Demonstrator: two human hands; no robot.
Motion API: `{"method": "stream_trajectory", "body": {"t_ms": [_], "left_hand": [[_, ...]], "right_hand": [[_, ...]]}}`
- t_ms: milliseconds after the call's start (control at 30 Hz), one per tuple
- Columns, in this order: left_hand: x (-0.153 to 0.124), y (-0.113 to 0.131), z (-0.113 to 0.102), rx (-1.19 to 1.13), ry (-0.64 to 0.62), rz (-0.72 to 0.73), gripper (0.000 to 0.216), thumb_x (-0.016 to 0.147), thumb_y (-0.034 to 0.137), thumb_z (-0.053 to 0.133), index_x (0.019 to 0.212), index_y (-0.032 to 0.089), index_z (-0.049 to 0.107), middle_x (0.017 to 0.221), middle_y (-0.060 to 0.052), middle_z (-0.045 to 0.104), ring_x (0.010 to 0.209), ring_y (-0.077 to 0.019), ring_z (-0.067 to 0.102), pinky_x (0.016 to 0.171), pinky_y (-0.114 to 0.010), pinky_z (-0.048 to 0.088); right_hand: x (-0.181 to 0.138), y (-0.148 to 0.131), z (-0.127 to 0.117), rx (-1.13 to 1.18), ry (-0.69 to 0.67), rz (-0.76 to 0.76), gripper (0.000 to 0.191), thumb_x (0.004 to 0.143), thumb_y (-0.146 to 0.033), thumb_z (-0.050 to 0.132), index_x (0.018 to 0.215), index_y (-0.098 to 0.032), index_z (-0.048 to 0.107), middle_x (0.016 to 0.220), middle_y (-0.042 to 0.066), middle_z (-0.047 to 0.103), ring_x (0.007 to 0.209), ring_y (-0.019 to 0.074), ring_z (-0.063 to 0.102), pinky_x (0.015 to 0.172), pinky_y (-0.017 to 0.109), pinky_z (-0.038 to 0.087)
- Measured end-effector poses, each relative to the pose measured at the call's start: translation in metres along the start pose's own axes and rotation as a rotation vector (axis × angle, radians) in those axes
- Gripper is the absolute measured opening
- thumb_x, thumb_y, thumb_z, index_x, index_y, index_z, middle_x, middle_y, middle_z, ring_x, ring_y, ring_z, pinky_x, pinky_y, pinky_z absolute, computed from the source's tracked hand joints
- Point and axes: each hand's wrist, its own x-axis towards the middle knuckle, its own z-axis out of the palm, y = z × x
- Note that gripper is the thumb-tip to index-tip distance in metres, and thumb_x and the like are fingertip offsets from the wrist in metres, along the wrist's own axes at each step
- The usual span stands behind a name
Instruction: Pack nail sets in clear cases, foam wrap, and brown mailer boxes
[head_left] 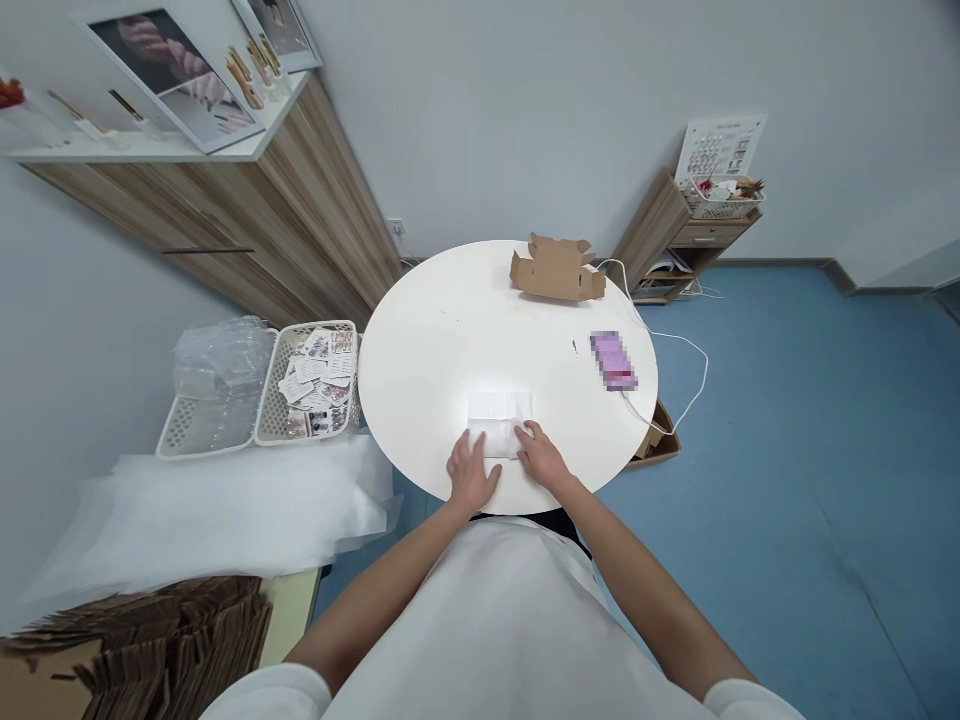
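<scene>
A white, translucent wrapping sheet, folded into a small rectangle, lies flat near the front edge of the round white table. My left hand rests at its lower left side, fingers spread and the fingertips touching the edge. At the right side, the bent fingers and thumb of my right hand close on the sheet's edge. Whatever may lie inside the folds cannot be made out. Toward the far side of the table stands an unfolded brown cardboard box.
A purple phone with a white cable lies on the table's right. To the left are a basket of printed cards, a basket of clear plastic packs, stacked white sheets and flattened cardboard. An open carton is below right.
</scene>
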Motion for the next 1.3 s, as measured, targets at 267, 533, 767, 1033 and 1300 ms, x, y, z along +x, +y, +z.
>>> {"method": "stream_trajectory", "body": {"t_ms": [267,533,767,1033,1300], "left_hand": [[0.008,-0.021,0.025,-0.642,0.103,-0.716,0.067,0.075,0.046,0.048,0.126,0.02,0.015,0.124,-0.016,0.035,0.105,-0.0206,0.048,0.076,-0.031,0.045],[0.033,-0.016,0.018,-0.811,0.123,-0.831,0.057,0.071,0.036,0.057,0.121,0.017,0.033,0.101,-0.011,0.055,0.077,-0.0142,0.059,0.061,-0.027,0.048],[0.03,-0.007,-0.001,-0.808,0.063,-0.548,0.016,0.068,0.023,0.055,0.083,0.017,0.059,0.076,-0.003,0.061,0.068,-0.0132,0.057,0.062,-0.026,0.047],[0.036,0.015,0.002,-0.579,-0.002,-0.264,0.026,0.067,0.023,0.057,0.092,0.018,0.058,0.073,-0.001,0.058,0.063,-0.0113,0.054,0.064,-0.026,0.047],[0.021,0.031,0.014,-0.232,-0.091,0.069,0.042,0.07,0.012,0.044,0.113,0.015,0.048,0.095,-0.008,0.051,0.09,-0.0193,0.05,0.079,-0.033,0.043]], "right_hand": [[0.003,0.002,0.005,0.066,0.021,-0.019,0.054,0.074,-0.015,0.045,0.126,-0.024,0.034,0.132,0.009,0.027,0.109,0.0229,0.043,0.086,0.036,0.04],[0.004,0.005,0.006,0.1,-0.008,-0.088,0.052,0.075,-0.018,0.046,0.125,-0.025,0.034,0.13,0.007,0.029,0.107,0.0196,0.045,0.086,0.033,0.04],[0.01,0.006,0.003,0.157,0.027,-0.047,0.057,0.07,-0.022,0.052,0.123,-0.022,0.032,0.123,0.007,0.036,0.102,0.019,0.046,0.081,0.032,0.041],[0.017,0.002,0.009,0.258,0.05,0.046,0.053,0.065,-0.021,0.057,0.115,-0.02,0.041,0.111,0.008,0.037,0.094,0.0174,0.049,0.079,0.031,0.041],[0.021,0.005,0.005,0.538,0.035,0.162,0.033,0.07,-0.02,0.042,0.103,-0.02,0.048,0.074,-0.002,0.049,0.067,0.012,0.049,0.065,0.026,0.042]]}}
